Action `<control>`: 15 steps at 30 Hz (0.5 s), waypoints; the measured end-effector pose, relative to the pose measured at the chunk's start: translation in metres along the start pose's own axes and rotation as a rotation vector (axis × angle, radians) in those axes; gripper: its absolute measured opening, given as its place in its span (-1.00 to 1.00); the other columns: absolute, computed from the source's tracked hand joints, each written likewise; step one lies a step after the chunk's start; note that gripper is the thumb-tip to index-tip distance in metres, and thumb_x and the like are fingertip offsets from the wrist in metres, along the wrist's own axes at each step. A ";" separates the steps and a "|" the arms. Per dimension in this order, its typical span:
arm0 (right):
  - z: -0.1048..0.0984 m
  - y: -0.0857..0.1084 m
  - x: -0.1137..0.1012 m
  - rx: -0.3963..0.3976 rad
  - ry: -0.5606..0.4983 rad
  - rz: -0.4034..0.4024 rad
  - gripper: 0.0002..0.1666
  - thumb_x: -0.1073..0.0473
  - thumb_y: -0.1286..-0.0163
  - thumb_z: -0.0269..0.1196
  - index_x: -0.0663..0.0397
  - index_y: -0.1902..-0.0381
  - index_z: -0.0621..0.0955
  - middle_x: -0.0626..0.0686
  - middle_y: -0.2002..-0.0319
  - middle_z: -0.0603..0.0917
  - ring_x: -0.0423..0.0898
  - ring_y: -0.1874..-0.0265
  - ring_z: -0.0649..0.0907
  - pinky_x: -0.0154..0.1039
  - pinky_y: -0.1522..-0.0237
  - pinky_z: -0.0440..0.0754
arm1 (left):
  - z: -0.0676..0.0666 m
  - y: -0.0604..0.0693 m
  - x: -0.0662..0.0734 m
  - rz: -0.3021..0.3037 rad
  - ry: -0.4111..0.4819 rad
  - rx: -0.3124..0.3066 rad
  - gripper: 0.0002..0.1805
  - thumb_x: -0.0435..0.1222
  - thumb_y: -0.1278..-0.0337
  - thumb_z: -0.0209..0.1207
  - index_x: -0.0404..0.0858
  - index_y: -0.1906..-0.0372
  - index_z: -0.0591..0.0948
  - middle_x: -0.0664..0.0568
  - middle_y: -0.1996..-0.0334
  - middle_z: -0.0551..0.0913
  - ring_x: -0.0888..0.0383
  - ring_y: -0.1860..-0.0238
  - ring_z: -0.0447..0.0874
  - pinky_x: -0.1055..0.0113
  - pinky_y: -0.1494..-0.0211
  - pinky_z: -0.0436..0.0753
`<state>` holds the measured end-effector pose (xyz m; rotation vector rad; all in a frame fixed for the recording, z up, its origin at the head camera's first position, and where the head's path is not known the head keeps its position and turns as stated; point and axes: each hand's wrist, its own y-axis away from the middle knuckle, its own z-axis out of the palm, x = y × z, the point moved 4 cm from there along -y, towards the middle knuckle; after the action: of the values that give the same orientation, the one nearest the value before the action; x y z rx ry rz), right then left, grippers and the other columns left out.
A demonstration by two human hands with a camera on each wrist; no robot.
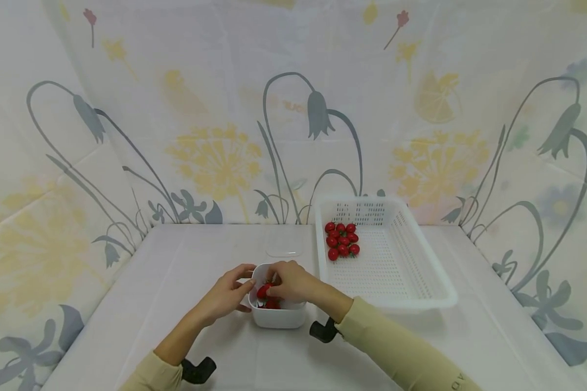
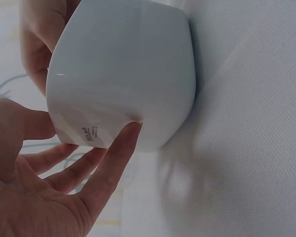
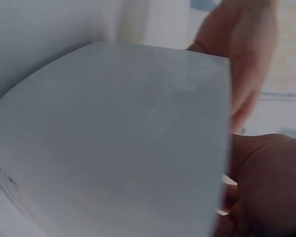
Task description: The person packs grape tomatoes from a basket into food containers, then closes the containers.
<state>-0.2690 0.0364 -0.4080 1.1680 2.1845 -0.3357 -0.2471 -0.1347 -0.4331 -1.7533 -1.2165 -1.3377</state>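
Observation:
A small white container (image 1: 280,319) holds red cherry tomatoes (image 1: 272,304). At its left side my left hand (image 1: 225,296) holds it, thumb at the rim; the left wrist view shows that hand (image 2: 64,182) with a fingertip against the outer wall (image 2: 123,64). My right hand (image 1: 293,282) reaches in over the rim from the right and pinches a tomato (image 1: 262,291) between thumb and fingers. In the right wrist view the container wall (image 3: 118,133) hides the fingertips of my right hand (image 3: 271,187).
A white perforated basket (image 1: 432,271) stands to the right, with several tomatoes (image 1: 343,240) grouped at its left side. Behind the small container lies a clear lid (image 1: 285,247). Floral cloth (image 1: 293,163) rises at the table's back and sides.

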 end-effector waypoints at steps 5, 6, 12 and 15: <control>0.007 -0.006 0.001 0.025 0.146 0.029 -0.82 0.19 -0.33 0.41 0.08 0.14 0.66 -0.09 0.35 0.73 -0.21 0.33 0.65 -0.19 0.16 0.57 | 0.000 0.000 -0.001 -0.002 -0.008 0.006 -0.57 -0.33 -0.57 0.02 -0.31 -0.41 0.38 -0.44 -0.35 0.39 -0.37 -0.17 0.60 -0.02 0.23 0.81; 0.008 -0.006 0.001 0.029 0.157 0.028 -0.81 0.19 -0.33 0.42 0.08 0.14 0.66 -0.10 0.36 0.73 -0.21 0.33 0.64 -0.19 0.16 0.57 | 0.000 0.000 -0.001 -0.002 -0.009 0.009 -0.57 -0.33 -0.57 0.02 -0.31 -0.41 0.38 -0.44 -0.34 0.39 -0.37 -0.17 0.60 -0.01 0.24 0.82; 0.012 -0.004 0.000 0.018 0.171 0.020 -0.81 0.26 -0.23 0.48 0.14 0.23 0.69 -0.12 0.46 0.66 -0.23 0.45 0.57 -0.34 0.34 0.59 | 0.000 -0.001 0.000 0.004 -0.007 0.010 -0.58 -0.34 -0.56 0.01 -0.32 -0.40 0.39 -0.45 -0.34 0.40 -0.37 -0.17 0.59 0.00 0.25 0.82; 0.014 -0.004 -0.001 0.004 0.195 0.024 -0.83 0.28 -0.18 0.50 0.15 0.30 0.70 -0.13 0.52 0.63 -0.24 0.50 0.55 -0.40 0.45 0.57 | 0.000 -0.001 0.000 0.008 -0.007 0.009 -0.58 -0.34 -0.56 0.01 -0.33 -0.40 0.39 -0.45 -0.34 0.41 -0.36 -0.16 0.60 -0.01 0.26 0.82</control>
<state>-0.2662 0.0271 -0.4181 1.2748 2.3349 -0.2237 -0.2479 -0.1343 -0.4328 -1.7564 -1.2165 -1.3203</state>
